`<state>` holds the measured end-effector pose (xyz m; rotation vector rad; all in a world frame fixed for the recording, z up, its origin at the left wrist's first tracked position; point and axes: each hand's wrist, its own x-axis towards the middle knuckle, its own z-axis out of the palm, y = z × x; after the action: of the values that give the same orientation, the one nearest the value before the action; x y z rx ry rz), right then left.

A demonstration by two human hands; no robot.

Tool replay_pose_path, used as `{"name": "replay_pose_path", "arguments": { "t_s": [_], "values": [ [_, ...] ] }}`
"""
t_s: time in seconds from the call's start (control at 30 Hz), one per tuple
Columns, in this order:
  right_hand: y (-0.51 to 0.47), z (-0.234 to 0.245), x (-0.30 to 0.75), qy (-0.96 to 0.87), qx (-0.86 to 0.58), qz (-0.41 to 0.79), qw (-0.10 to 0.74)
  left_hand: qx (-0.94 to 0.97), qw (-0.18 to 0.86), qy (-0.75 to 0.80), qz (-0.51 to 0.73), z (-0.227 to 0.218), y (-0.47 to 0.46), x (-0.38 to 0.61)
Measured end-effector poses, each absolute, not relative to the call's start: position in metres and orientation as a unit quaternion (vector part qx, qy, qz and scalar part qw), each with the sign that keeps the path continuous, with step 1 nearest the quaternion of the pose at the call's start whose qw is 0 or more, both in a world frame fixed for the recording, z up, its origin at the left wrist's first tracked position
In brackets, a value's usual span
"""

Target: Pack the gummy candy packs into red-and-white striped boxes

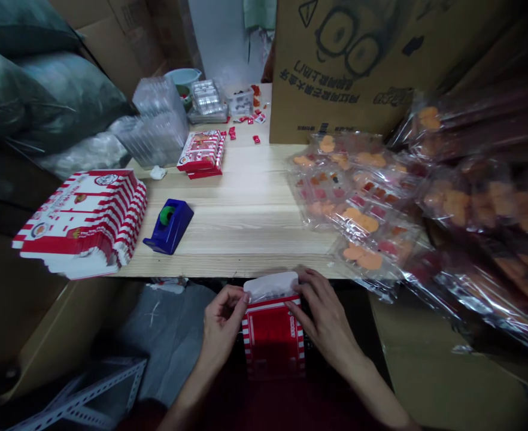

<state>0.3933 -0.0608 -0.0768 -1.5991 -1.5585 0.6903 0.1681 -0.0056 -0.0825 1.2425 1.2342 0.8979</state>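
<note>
Evidently, the far left of the pale wood-grain table (241,227) bears a tall, uneven stack of flat red-and-white striped cardboard cartons (82,215), with nested clear plastic trays (156,123) behind it. Next comes a blue plastic tape dispenser with a green core (169,227), and beyond it a small pile of red-and-white printed boxes (203,152).

In the middle, the left hand (223,317) pinches the upper left edge of a red carton with striped sides and a raised white flap (273,335), thumb against curled forefinger. This carton is in front of the table's near edge, over the person's lap rather than on the wood. The right hand (324,314) has its fingers at the flap's right corner and its thumb on the printed front, seemingly gripping the card between them; the outer fingers lie close together.

Farther right, an upright brown cardboard box (336,108) stands behind a heap of glossy clear packets holding orange pieces (363,221).

As I judge it, uneven pressure from the two hands could crease the flap, and a loosened pinch could drop the carton, since no tabletop lies beneath it. The slick packets overhang the near edge, so a bumping right elbow might slide some off. Open wood stretches between dispenser and packets, giving room for moving forward; the right side is tighter.
</note>
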Motion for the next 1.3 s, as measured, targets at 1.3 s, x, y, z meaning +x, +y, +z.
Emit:
{"name": "replay_pose_path", "arguments": {
  "t_s": [1.3],
  "values": [
    [-0.041, -0.102, 0.414, -0.221, -0.438, 0.709, 0.507, 0.323, 0.763, 0.448, 0.335, -0.091, 0.016, 0.172]
  ]
}}
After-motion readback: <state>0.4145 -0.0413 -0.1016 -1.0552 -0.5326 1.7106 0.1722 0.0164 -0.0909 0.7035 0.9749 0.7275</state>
